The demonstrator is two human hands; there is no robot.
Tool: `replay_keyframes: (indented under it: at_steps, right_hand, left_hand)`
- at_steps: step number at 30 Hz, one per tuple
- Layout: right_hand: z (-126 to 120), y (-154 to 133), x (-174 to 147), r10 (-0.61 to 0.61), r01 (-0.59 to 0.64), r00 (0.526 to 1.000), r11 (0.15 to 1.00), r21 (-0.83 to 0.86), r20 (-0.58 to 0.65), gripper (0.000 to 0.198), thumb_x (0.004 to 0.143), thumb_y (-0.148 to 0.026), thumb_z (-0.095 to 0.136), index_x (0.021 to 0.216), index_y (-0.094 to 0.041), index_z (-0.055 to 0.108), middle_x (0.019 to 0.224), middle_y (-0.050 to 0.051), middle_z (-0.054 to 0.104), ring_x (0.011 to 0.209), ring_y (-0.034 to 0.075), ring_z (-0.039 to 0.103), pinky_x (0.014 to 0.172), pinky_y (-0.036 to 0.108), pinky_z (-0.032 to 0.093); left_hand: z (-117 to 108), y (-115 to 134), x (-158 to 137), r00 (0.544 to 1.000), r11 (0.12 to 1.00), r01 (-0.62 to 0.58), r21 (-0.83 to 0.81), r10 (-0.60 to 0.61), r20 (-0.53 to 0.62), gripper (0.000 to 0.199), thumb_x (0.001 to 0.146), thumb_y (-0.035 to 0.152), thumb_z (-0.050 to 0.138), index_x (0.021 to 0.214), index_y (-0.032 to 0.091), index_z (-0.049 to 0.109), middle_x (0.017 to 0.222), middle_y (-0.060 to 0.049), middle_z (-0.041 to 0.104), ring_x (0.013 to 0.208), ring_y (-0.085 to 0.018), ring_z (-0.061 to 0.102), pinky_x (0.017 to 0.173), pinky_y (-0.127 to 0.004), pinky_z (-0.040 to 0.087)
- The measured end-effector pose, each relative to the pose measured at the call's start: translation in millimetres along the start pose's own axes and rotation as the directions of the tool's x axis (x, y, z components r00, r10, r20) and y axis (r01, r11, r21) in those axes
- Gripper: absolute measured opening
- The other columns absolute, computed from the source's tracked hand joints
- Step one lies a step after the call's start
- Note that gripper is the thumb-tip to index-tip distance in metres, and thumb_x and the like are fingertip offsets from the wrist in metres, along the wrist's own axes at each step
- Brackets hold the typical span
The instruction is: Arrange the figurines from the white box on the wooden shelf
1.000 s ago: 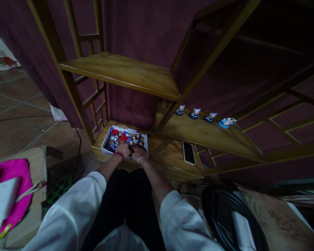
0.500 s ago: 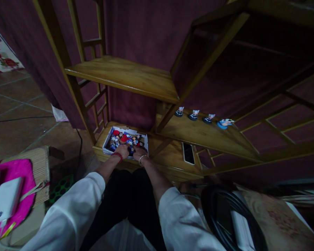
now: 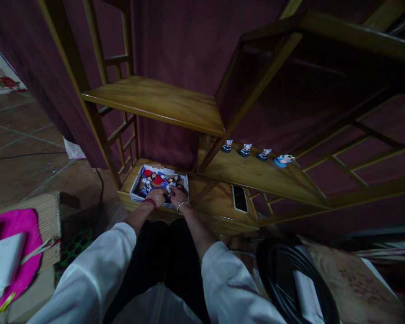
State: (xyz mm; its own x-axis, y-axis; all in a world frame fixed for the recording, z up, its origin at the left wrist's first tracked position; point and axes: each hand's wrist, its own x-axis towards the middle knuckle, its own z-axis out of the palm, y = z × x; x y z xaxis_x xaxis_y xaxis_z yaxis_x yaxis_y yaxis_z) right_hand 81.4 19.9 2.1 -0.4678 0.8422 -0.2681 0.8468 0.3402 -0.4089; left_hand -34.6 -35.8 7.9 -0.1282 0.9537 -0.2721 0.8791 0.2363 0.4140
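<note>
Both hands are low at the front of a shallow white cardboard box (image 3: 133,191) full of small figurines (image 3: 158,179) in red, blue, white and black. My left hand (image 3: 157,196), with a red bead bracelet at its wrist, has its fingers drawn together and pointing toward the right hand. My right hand (image 3: 178,196), below a silver bangle, is bent over the box's front right part, fingers closed. Something small and dark lies between the fingertips of both hands; it is too small to name.
The box sits on the bottom board of a wooden shelf unit (image 3: 155,101). Several figurines (image 3: 245,150) stand in a row on the board to the right. A phone (image 3: 239,199) lies below them. A coiled black cable (image 3: 263,270) is at right, a white power bank (image 3: 6,261) at left.
The view has shifted slightly, so the shelf and figurines appear a little further left. Both hands stay together at the box's front, with only small finger movement.
</note>
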Motion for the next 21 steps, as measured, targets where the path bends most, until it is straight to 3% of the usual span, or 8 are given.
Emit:
replay_keyframes:
  at_steps: [8, 15, 21]
  right_hand:
    - [2.2, -0.1, -1.4, 0.078, -0.067, 0.987, 0.995, 0.080, -0.144, 0.031, 0.087, -0.035, 0.030, 0.106, -0.023, 0.052, 0.099, 0.004, 0.063, 0.091, 0.015, 0.058, 0.077, 0.023, 0.041]
    - [3.9, 0.6, 4.3, 0.136, -0.116, 0.980, 0.984, 0.135, -0.145, 0.032, 0.084, -0.043, 0.036, 0.102, -0.021, 0.051, 0.094, 0.004, 0.064, 0.090, 0.014, 0.058, 0.076, 0.022, 0.041]
    - [7.9, 4.0, 8.8, 0.096, -0.071, 0.985, 0.984, 0.166, -0.146, 0.031, 0.082, -0.033, 0.040, 0.109, -0.020, 0.049, 0.100, 0.003, 0.063, 0.091, 0.012, 0.058, 0.077, 0.020, 0.042]
  left_hand:
    - [1.0, 0.6, -1.1, 0.999, 1.000, -0.015, -0.004, 0.015, -0.039, 0.040, 0.071, 0.010, 0.039, 0.100, 0.027, 0.060, 0.103, -0.001, 0.062, 0.094, -0.015, 0.056, 0.084, -0.025, 0.042]
    - [-1.6, 2.3, -6.4, 0.998, 0.999, -0.011, -0.046, 0.007, -0.070, 0.039, 0.072, 0.011, 0.040, 0.099, 0.029, 0.061, 0.102, 0.003, 0.062, 0.097, -0.013, 0.054, 0.087, -0.022, 0.039]
    - [0.2, 1.7, -5.1, 0.995, 0.999, -0.008, -0.047, 0.003, -0.102, 0.037, 0.074, 0.014, 0.037, 0.097, 0.030, 0.062, 0.105, 0.003, 0.061, 0.097, -0.015, 0.055, 0.087, -0.025, 0.040]
